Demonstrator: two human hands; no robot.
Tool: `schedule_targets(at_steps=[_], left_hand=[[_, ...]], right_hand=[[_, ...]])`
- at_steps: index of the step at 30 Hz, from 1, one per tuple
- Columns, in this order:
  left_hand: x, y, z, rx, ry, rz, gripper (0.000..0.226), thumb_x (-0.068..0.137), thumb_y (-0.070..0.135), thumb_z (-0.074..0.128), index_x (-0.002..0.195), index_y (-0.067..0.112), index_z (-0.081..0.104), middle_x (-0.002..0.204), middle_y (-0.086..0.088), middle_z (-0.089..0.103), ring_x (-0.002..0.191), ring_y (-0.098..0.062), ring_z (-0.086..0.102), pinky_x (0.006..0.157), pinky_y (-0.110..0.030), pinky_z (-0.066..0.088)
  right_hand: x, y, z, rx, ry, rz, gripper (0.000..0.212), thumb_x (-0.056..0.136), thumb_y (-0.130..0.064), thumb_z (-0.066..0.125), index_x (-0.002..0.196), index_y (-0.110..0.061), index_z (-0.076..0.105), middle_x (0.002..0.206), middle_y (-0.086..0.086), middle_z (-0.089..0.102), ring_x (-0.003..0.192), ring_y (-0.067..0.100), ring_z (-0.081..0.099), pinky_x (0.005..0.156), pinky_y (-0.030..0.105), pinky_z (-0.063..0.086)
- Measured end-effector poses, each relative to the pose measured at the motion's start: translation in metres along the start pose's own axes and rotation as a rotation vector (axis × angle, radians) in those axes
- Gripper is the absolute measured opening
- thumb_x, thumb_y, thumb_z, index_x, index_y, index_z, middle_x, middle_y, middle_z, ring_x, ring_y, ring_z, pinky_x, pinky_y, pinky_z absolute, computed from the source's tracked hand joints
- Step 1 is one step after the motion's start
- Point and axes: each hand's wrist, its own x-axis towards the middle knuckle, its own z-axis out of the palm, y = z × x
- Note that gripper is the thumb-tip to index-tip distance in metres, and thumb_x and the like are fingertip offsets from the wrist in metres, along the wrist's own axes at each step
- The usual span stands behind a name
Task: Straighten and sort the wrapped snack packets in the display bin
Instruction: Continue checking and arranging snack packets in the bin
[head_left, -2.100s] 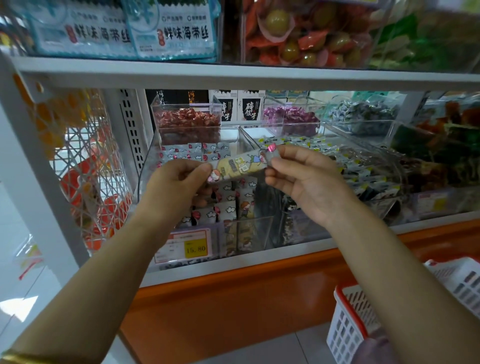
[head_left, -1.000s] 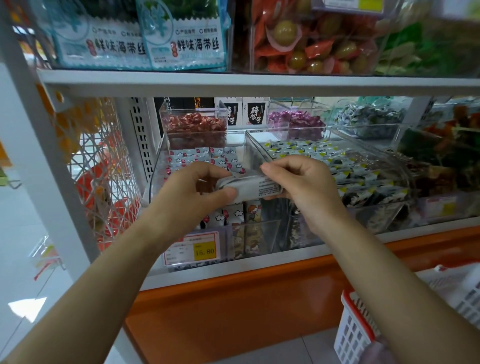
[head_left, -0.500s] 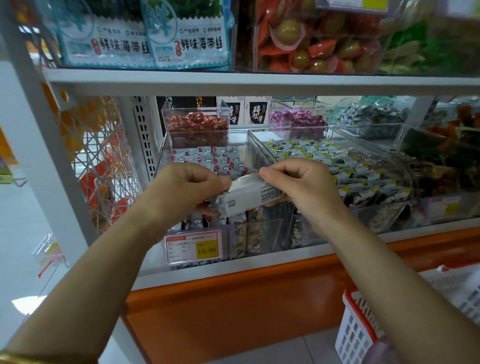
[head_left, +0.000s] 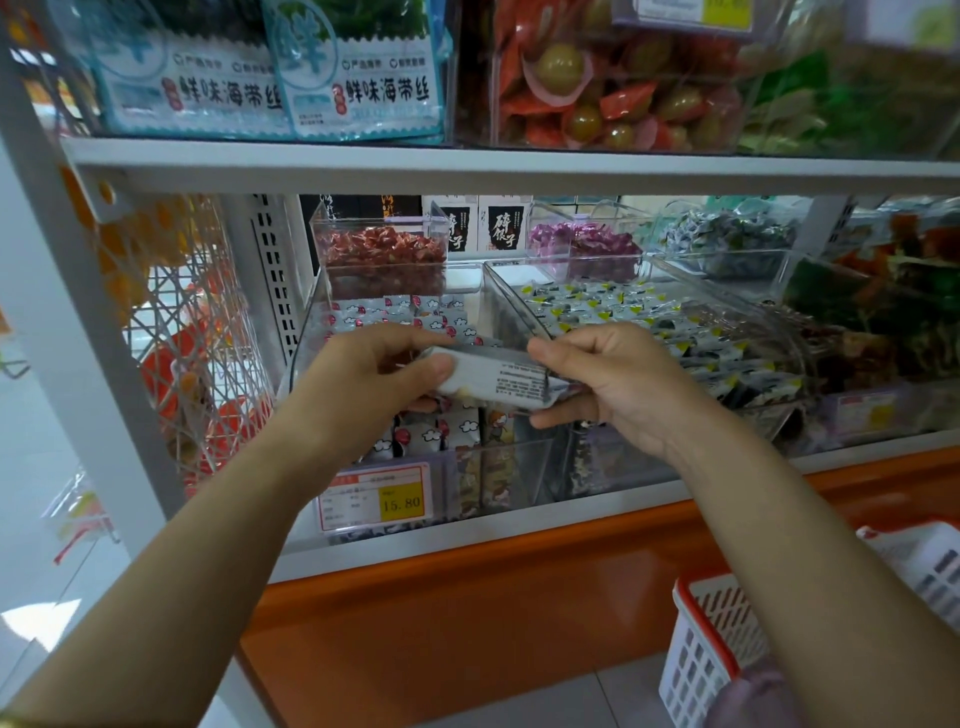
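Note:
A stack of long wrapped snack packets (head_left: 498, 379), silver printed back facing up, lies level between both hands above the clear display bin (head_left: 306, 332). My left hand (head_left: 363, 384) grips its left end, thumb on top. My right hand (head_left: 618, 384) pinches its right end from above and below. Under them the bin holds several white packets (head_left: 415, 314) with red and cloud prints, some upright near the front. How many packets are in the stack is unclear.
A second clear bin (head_left: 649, 312) of grey and yellow packets sits to the right. A price tag reading 15.80 (head_left: 376, 499) hangs on the front. A shelf board (head_left: 467, 166) runs overhead. A red and white basket (head_left: 711, 639) stands at lower right.
The packets were turned over from the colourful front to the silver back. Both hands lowered them toward the bin and brought them level.

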Motion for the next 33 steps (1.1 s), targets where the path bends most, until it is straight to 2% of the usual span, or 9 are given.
schedule_targets(at_steps=[5, 9, 13, 16, 20, 24, 28, 30, 33], left_hand=[[0.005, 0.000, 0.008, -0.131, 0.176, -0.043, 0.012, 0.091, 0.018, 0.057, 0.087, 0.019, 0.068, 0.083, 0.000, 0.069, 0.067, -0.008, 0.067, 0.068, -0.020, 0.057], [0.012, -0.003, 0.021, -0.077, 0.179, -0.001, 0.029, 0.096, 0.029, 0.046, 0.114, 0.014, 0.062, 0.092, -0.002, 0.068, 0.081, -0.013, 0.065, 0.069, -0.031, 0.058], [0.023, -0.018, 0.035, 0.614, 0.085, 0.177, 0.049, 0.095, 0.042, 0.038, 0.137, 0.017, 0.044, 0.142, -0.006, 0.043, 0.131, -0.024, 0.035, 0.107, -0.043, 0.032], [0.027, -0.031, 0.045, 0.939, -0.085, 0.185, 0.051, 0.096, 0.047, 0.033, 0.139, 0.023, 0.040, 0.155, 0.000, 0.019, 0.142, -0.020, 0.005, 0.113, -0.047, 0.009], [0.031, -0.038, 0.047, 1.011, -0.125, 0.197, 0.046, 0.095, 0.048, 0.035, 0.131, 0.023, 0.049, 0.153, 0.000, 0.021, 0.142, -0.020, 0.004, 0.114, -0.046, 0.006], [0.028, -0.034, 0.044, 0.869, -0.065, 0.214, 0.026, 0.090, 0.041, 0.051, 0.103, 0.020, 0.061, 0.135, 0.000, 0.043, 0.129, -0.021, 0.023, 0.107, -0.041, 0.022], [0.023, -0.030, 0.039, 0.758, -0.050, 0.244, 0.016, 0.084, 0.031, 0.063, 0.076, 0.029, 0.049, 0.106, 0.004, 0.048, 0.118, -0.025, 0.036, 0.100, -0.037, 0.030], [0.020, -0.028, 0.036, 0.731, -0.048, 0.249, 0.027, 0.082, 0.029, 0.067, 0.069, 0.032, 0.043, 0.105, 0.004, 0.049, 0.117, -0.025, 0.038, 0.098, -0.034, 0.030], [0.017, -0.027, 0.034, 0.741, -0.009, 0.259, 0.023, 0.081, 0.029, 0.068, 0.070, 0.028, 0.048, 0.126, 0.001, 0.051, 0.124, -0.022, 0.032, 0.096, -0.032, 0.027]], right_hand=[[-0.001, -0.001, 0.000, -0.025, -0.083, -0.155, 0.038, 0.068, -0.026, 0.071, 0.104, -0.017, 0.066, 0.093, -0.001, 0.073, 0.089, 0.018, 0.070, 0.077, 0.030, 0.059], [-0.003, -0.004, -0.002, -0.217, 0.162, -0.325, 0.023, 0.083, -0.011, 0.066, 0.095, -0.030, 0.065, 0.082, -0.007, 0.070, 0.072, 0.009, 0.070, 0.062, 0.023, 0.059], [0.000, -0.005, -0.015, -0.204, 0.442, -0.309, 0.021, 0.083, -0.015, 0.069, 0.102, -0.017, 0.061, 0.092, 0.001, 0.066, 0.069, 0.006, 0.068, 0.060, 0.022, 0.056], [0.001, -0.003, -0.017, -0.290, 0.487, -0.322, 0.021, 0.083, -0.017, 0.069, 0.101, -0.011, 0.058, 0.094, 0.009, 0.065, 0.071, 0.011, 0.067, 0.063, 0.026, 0.057], [0.000, -0.006, -0.014, -0.477, 0.475, -0.374, 0.020, 0.083, -0.022, 0.068, 0.097, -0.010, 0.060, 0.094, 0.016, 0.065, 0.081, 0.030, 0.064, 0.075, 0.047, 0.054], [0.004, -0.012, -0.011, -0.684, 0.413, -0.419, 0.023, 0.081, -0.025, 0.070, 0.098, -0.010, 0.063, 0.089, 0.003, 0.064, 0.085, 0.020, 0.061, 0.075, 0.034, 0.049], [0.010, -0.013, -0.006, -0.876, 0.276, -0.427, 0.024, 0.078, -0.028, 0.074, 0.094, -0.012, 0.065, 0.083, -0.008, 0.057, 0.076, 0.007, 0.052, 0.065, 0.014, 0.038], [0.013, -0.010, -0.001, -0.967, 0.217, -0.412, 0.029, 0.076, -0.031, 0.075, 0.096, -0.012, 0.066, 0.090, 0.000, 0.061, 0.079, 0.012, 0.053, 0.065, 0.020, 0.038], [0.019, -0.004, 0.012, -1.164, 0.199, -0.424, 0.040, 0.075, -0.039, 0.074, 0.107, -0.015, 0.066, 0.103, 0.003, 0.065, 0.095, 0.020, 0.054, 0.073, 0.028, 0.034]])
